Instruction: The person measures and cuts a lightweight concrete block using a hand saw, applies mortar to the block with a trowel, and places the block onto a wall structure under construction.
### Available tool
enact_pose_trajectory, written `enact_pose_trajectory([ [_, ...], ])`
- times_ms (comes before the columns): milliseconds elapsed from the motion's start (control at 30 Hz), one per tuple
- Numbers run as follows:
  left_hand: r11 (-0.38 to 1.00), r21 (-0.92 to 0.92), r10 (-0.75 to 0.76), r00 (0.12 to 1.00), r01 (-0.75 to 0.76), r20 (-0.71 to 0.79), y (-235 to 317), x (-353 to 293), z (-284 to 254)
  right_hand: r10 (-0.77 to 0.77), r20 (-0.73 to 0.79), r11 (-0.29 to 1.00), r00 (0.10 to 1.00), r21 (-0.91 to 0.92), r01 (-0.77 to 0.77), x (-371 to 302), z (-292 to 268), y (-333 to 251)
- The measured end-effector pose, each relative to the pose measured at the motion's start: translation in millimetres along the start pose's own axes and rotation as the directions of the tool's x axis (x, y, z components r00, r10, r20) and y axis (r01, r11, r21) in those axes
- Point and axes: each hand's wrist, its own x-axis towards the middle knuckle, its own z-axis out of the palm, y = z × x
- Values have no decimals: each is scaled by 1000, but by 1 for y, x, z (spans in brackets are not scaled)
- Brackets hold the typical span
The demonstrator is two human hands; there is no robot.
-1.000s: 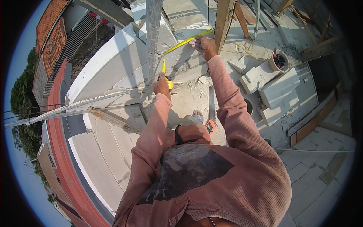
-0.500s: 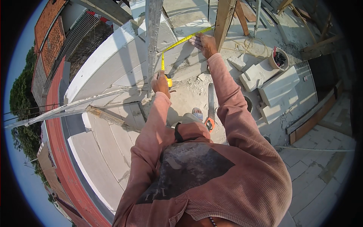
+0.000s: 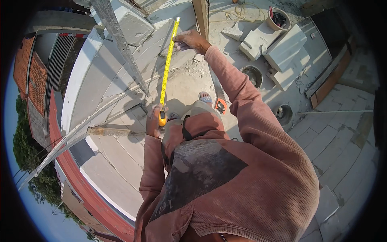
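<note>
My left hand (image 3: 153, 122) is closed round the yellow case of a tape measure (image 3: 162, 118), held low in front of my body. From it the yellow blade (image 3: 166, 72) runs out straight, away from me and slightly to the right, its end free in the air. My right hand (image 3: 192, 42) is farther out, fingers bent, pinching the blade's edge near that end. An orange-handled handsaw (image 3: 221, 105) lies on the dusty floor beside my sandalled foot (image 3: 205, 98).
A pale curved block wall (image 3: 86, 76) is on the left, with a slanting metal post (image 3: 121, 44) before it. Right are loose white blocks (image 3: 286, 48), a bucket of tools (image 3: 279, 19) and two round dark containers (image 3: 252, 76). A wooden post (image 3: 200, 18) stands ahead.
The blade, earlier bent at the metal post and reaching toward the wooden post, is now straight and clear of both. Both hands have moved left, the left one also nearer my body.
</note>
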Motion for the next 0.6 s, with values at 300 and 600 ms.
enact_pose_trajectory([
  [300, 995, 85, -90, 860, 54, 502, -49, -79, -78, 256, -350, 956, 901, 232, -182, -180, 16, 111],
  [600, 961, 89, -254, 702, 263, 666, -112, -144, -132, 310, -485, 945, 818, 247, -212, -357, 80, 186],
])
